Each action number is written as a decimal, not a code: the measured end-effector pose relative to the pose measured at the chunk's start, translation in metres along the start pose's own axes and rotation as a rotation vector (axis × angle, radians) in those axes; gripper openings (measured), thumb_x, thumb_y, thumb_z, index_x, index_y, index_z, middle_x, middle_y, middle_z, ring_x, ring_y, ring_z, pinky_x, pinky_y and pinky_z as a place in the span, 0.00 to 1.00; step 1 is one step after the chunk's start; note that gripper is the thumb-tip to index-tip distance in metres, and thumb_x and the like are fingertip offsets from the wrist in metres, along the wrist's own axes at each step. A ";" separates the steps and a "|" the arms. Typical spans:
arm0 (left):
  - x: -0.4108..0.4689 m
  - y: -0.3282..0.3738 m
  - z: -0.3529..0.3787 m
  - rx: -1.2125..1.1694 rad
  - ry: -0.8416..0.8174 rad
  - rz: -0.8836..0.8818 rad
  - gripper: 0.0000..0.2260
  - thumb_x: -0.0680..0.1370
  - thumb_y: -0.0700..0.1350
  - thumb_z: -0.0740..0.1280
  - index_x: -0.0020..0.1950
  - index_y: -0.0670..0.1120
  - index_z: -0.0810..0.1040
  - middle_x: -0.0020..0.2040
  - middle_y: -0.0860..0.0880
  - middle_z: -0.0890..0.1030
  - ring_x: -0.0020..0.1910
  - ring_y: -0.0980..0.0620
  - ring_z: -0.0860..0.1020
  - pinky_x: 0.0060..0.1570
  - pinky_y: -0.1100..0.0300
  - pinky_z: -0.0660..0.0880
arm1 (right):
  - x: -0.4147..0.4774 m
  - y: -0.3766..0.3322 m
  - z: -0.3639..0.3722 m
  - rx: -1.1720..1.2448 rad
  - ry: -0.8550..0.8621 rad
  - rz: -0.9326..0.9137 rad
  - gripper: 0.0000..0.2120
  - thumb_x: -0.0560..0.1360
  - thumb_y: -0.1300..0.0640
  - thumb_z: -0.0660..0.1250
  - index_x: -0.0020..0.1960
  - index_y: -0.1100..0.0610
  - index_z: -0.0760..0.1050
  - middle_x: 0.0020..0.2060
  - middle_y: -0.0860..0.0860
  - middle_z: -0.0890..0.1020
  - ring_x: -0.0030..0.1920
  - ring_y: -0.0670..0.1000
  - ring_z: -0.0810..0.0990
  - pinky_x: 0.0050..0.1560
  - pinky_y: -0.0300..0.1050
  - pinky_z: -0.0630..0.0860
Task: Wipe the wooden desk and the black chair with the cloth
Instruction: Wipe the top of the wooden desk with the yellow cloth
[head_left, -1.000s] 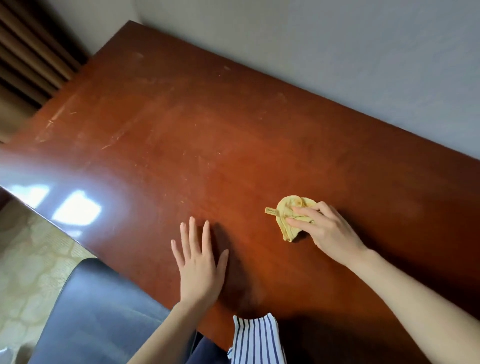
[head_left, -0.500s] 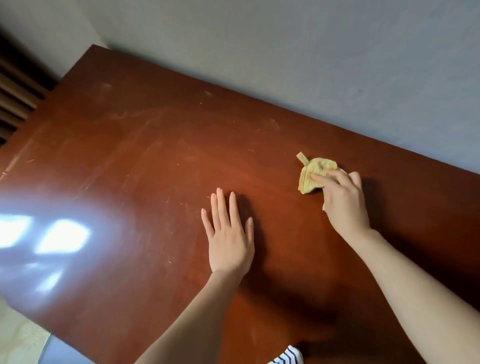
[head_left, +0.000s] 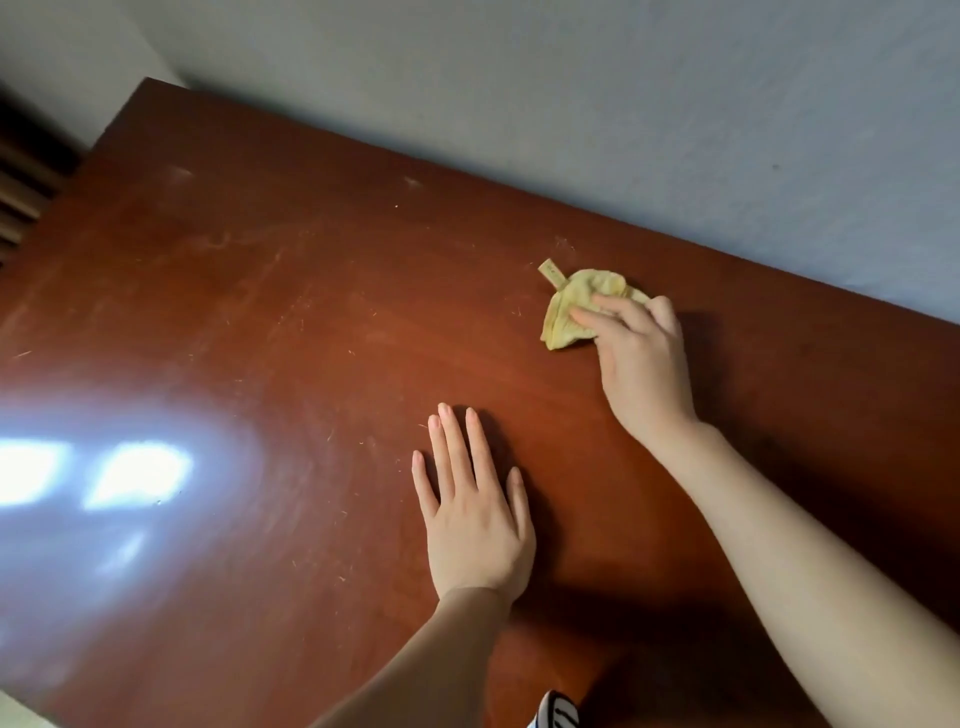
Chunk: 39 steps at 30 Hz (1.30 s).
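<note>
The right hand (head_left: 644, 364) grips the cloth (head_left: 576, 306), its fingers (head_left: 605, 312) curled over the bunched yellow fabric and pressing it down on the bench (head_left: 260, 312). Bunched like this, the cloth makes a thick pad under the fingertips, which looks meant to put weight on a small patch rather than spread thin. A small tag (head_left: 551, 274) sticks out from the cloth's far corner, free of the grip. The cloth lies toward the far right part of the bench, near the back edge where the top meets the wall (head_left: 571, 104), and the arm is stretched well forward to reach it.

The left hand (head_left: 475, 514) holds nothing. It lies flat on the bench, palm down, fingers straight and slightly spread, nearer the person and well apart from the cloth. Placed so, it probably props the body for the long reach.

The top around both hands shows fine scratches, pale smears and specks of lint, thickest at the left and centre, so I judge much of the bench is not yet wiped. A bright glare (head_left: 104, 467) washes out the near left corner. The chair is not in view. A bit of striped clothing (head_left: 558, 714) shows at the bottom edge.
</note>
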<state>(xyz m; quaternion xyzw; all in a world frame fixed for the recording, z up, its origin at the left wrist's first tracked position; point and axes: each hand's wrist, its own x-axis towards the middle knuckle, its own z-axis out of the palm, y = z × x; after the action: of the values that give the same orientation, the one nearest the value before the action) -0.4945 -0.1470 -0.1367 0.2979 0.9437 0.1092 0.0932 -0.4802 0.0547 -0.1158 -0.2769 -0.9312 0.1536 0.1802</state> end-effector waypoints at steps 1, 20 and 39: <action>0.001 0.000 0.000 0.001 -0.008 -0.002 0.26 0.81 0.55 0.41 0.77 0.46 0.43 0.77 0.46 0.42 0.77 0.48 0.40 0.74 0.50 0.39 | -0.010 -0.003 -0.001 0.001 -0.009 -0.042 0.16 0.74 0.70 0.66 0.59 0.58 0.80 0.55 0.56 0.81 0.47 0.61 0.74 0.47 0.54 0.75; 0.000 0.003 0.000 0.007 -0.015 0.008 0.27 0.80 0.55 0.40 0.78 0.47 0.46 0.77 0.48 0.41 0.77 0.50 0.40 0.74 0.50 0.39 | -0.071 0.094 -0.075 0.043 -0.205 -0.263 0.19 0.67 0.73 0.72 0.56 0.58 0.82 0.54 0.55 0.82 0.42 0.57 0.74 0.47 0.51 0.80; 0.003 0.002 0.000 0.022 -0.008 -0.003 0.27 0.81 0.55 0.42 0.77 0.49 0.40 0.77 0.49 0.40 0.76 0.52 0.37 0.73 0.52 0.36 | 0.093 0.000 0.034 0.022 -0.158 -0.118 0.17 0.80 0.61 0.56 0.66 0.52 0.75 0.68 0.51 0.73 0.65 0.57 0.67 0.59 0.48 0.62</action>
<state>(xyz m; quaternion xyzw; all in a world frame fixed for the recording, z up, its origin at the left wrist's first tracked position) -0.4957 -0.1441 -0.1366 0.2979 0.9449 0.0975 0.0940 -0.5671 0.1015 -0.1228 -0.2068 -0.9555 0.1743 0.1180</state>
